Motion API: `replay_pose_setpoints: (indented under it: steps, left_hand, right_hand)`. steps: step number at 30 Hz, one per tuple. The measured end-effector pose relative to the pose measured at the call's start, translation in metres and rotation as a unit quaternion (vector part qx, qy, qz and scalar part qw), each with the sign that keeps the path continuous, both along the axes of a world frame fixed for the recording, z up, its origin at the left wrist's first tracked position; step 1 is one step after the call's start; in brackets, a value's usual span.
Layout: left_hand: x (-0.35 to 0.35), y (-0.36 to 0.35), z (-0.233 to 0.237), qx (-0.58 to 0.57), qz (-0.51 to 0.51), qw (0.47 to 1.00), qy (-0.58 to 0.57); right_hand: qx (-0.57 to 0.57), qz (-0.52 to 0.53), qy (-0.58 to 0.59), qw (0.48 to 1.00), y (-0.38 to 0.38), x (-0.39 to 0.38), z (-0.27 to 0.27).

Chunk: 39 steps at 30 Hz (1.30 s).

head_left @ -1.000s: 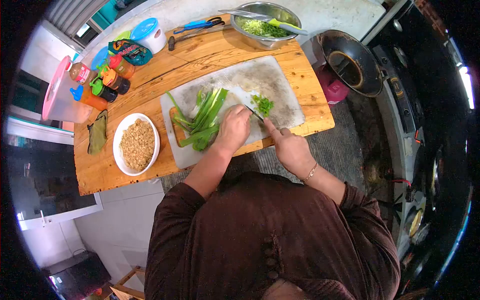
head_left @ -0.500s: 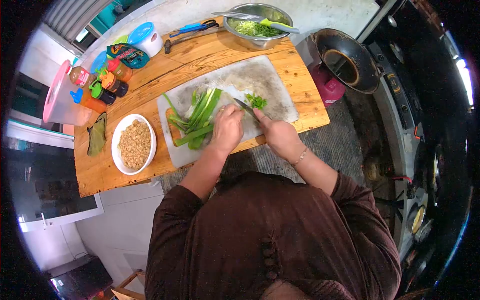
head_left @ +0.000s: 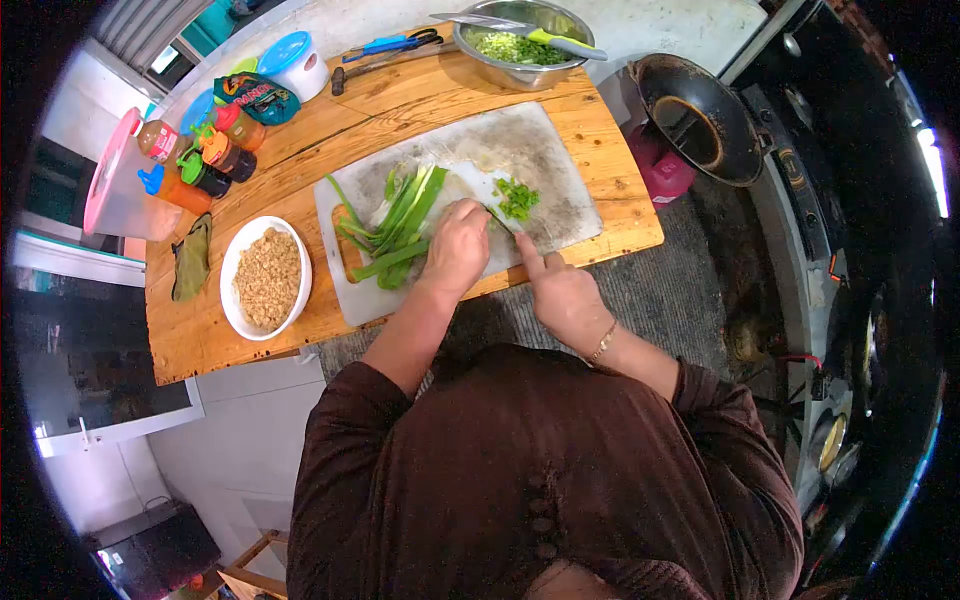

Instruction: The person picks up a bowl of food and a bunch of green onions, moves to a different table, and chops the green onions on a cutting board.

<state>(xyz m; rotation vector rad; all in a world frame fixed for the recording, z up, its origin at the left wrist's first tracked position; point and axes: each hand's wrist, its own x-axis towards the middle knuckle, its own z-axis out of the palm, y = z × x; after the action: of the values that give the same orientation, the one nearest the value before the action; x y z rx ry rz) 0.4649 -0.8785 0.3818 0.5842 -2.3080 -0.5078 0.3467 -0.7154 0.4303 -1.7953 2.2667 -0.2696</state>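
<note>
A bunch of green onion stalks (head_left: 400,225) lies on the grey cutting board (head_left: 545,160). My left hand (head_left: 457,250) presses down on the stalks' cut end. My right hand (head_left: 562,292) grips a knife (head_left: 503,222) with the forefinger stretched along its back; the blade sits right beside my left fingers. A small heap of chopped greens (head_left: 518,197) lies on the board just past the blade.
A white bowl of brown crumbs (head_left: 266,279) stands at the left on the wooden table (head_left: 620,190). A steel bowl (head_left: 524,45) with chopped greens and a utensil, blue scissors (head_left: 390,45), sauce bottles (head_left: 195,160), a green cloth (head_left: 191,258), and a dark wok (head_left: 700,120) at the right.
My right hand with the knife rocked forward onto the stalks and has now drawn back toward me. The heap of chopped greens stays beside the blade. My left hand keeps holding the stalks.
</note>
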Motion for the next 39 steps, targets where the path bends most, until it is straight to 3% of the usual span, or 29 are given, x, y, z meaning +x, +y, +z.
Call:
replay_pose_setpoints:
  steps: [7, 14, 22, 27, 32, 39]
  left_hand:
    - [0.005, 0.013, 0.01, -0.039, -0.007, 0.999, 0.009]
    - [0.008, 0.014, -0.001, -0.003, 0.026, 0.999, 0.021]
    - [0.009, 0.008, -0.002, 0.01, 0.009, 1.0, 0.027]
    - [0.01, 0.01, 0.005, -0.034, 0.02, 0.999, -0.002]
    - [0.016, 0.017, 0.011, -0.09, 0.039, 0.995, -0.002]
    - [0.02, 0.005, 0.008, 0.024, 0.012, 1.0, 0.014]
  right_hand:
    - [0.004, -0.001, -0.028, 1.0, -0.024, -0.003, -0.002]
    - [0.008, -0.004, -0.034, 0.999, 0.018, -0.016, 0.007]
    - [-0.033, 0.016, -0.026, 0.999, 0.0, -0.002, 0.007]
    - [-0.068, 0.033, -0.039, 0.996, -0.029, -0.001, -0.003]
    - [-0.055, 0.013, -0.02, 0.998, 0.007, -0.005, -0.007]
    - [-0.048, 0.035, -0.015, 0.998, 0.003, -0.008, 0.01]
